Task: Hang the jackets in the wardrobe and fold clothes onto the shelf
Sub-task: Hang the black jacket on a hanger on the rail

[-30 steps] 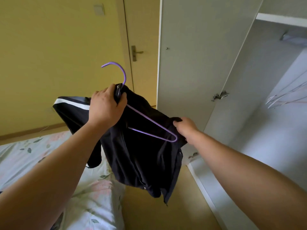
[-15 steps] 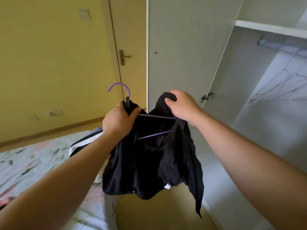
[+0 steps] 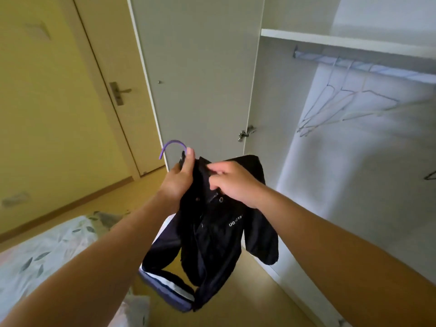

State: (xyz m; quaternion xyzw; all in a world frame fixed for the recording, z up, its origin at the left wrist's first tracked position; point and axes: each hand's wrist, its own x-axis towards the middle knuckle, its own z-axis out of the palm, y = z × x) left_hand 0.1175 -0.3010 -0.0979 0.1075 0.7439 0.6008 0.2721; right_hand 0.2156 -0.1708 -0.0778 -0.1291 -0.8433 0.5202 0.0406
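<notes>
Floral bedding: bed (image 3: 42, 253) at lower left edge of view, pale cover with leaf print.
Yellow wall/door: room door (image 3: 111, 74) shut, metal handle (image 3: 119, 92) on its right side, left of wardrobe.
Hanger: purple hanger (image 3: 173, 147), only hook shows, curving up-left above left hand; rest hidden inside jacket.
Left hand: left hand (image 3: 180, 179) fingers curled tight round hanger neck and jacket collar, thumb up along the hook base.
Jacket: black jacket (image 3: 212, 232) draped on the hanger, held in the air in front of open wardrobe door, not on rail; white lettering on chest, one sleeve with white stripe hanging low left, other sleeve drooping right.
Right hand: right hand (image 3: 232, 182) fingertips pinching collar fabric just beside left hand.
Wardrobe: white wardrobe (image 3: 266, 95), door (image 3: 200, 74) swung open, hinge visible.
Shelf: shelf (image 3: 342, 41) along top, rail (image 3: 368, 67) under it.
Rail contents: pale wire hangers (image 3: 344, 102) hooked on rail, bare.
</notes>
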